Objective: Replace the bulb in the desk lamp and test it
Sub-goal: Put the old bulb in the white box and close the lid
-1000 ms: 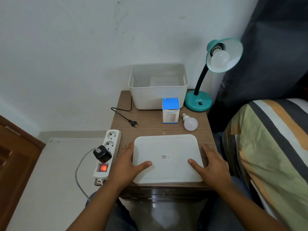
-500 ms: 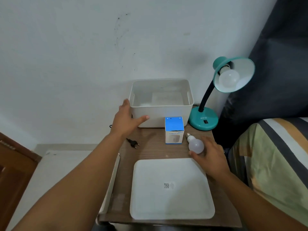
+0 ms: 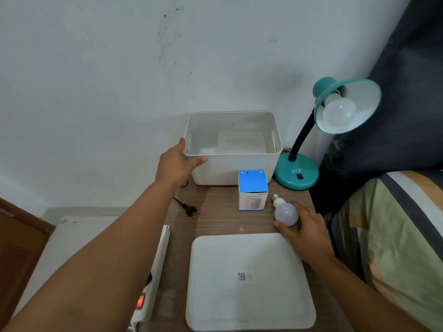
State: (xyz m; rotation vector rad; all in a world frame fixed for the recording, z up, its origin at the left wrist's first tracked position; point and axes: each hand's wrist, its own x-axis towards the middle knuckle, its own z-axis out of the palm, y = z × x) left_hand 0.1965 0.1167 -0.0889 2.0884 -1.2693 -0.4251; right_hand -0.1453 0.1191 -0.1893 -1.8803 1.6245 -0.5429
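A teal desk lamp (image 3: 297,173) stands at the table's back right, with a white bulb (image 3: 335,112) in its shade. A loose white bulb (image 3: 285,213) lies on the wooden table, screw base pointing away from me. My right hand (image 3: 304,228) grips this bulb, fingers curled round its globe. My left hand (image 3: 176,164) touches the front left corner of the white bin (image 3: 232,168), thumb on its front wall, fingers straight. The lamp's black plug (image 3: 190,209) lies unplugged on the table. A blue and white box (image 3: 252,190) stands in front of the bin.
A white lid (image 3: 249,281) lies flat on the near half of the table. A white power strip (image 3: 151,283) with a lit red switch hangs off the left edge. A striped bed (image 3: 393,236) is close on the right. The wall is just behind.
My right hand has closed round the loose bulb. My left hand stays at the bin's corner. Before that, both hands left the lid and the view moved closer.
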